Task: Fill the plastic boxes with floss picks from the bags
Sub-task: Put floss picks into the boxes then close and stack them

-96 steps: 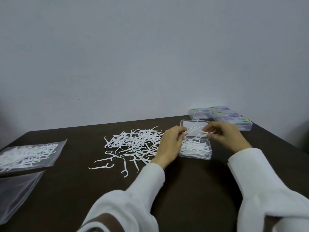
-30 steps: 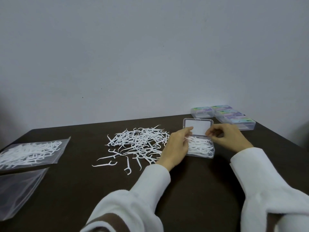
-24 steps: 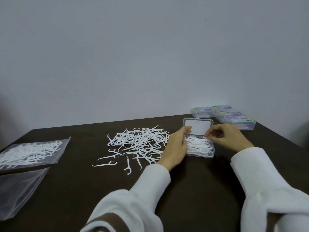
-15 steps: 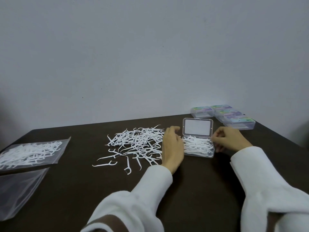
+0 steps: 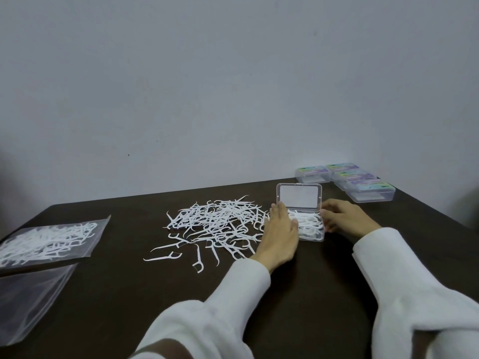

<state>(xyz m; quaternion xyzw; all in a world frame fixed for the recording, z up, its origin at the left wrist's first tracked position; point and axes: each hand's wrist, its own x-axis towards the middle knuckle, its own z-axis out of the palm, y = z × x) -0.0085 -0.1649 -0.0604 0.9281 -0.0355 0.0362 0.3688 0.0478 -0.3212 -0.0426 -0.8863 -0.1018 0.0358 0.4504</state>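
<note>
Right now your left hand [image 5: 280, 229] lies flat against the left wall of the open plastic box [image 5: 307, 226], fingers straight and together, thumb resting over the box's near-left edge on the floss picks inside it [image 5: 308, 224]. Your right hand [image 5: 344, 218] sits against the box's opposite wall, fingers loosely extended and touching the clear plastic; whether any fingertip hooks under the box I cannot tell. Between your two hands the box rests on the dark table [image 5: 298, 294], its lid [image 5: 298, 196] tilted up just beyond your fingertips.

Just to the outside of your left hand spreads the loose heap of floss picks [image 5: 217, 221], with some strays lying nearer to you. Well beyond that heap, far to the left, a clear bag of picks [image 5: 46, 239] lies flat, and an empty clear bag [image 5: 31, 299] lies nearer you beside it.

Past your right hand, toward the far corner by the wall [image 5: 233, 86], closed boxes with coloured labels [image 5: 363, 182] stand close together. Both your white sleeves [image 5: 401, 281] cover your arms to the wrists.
</note>
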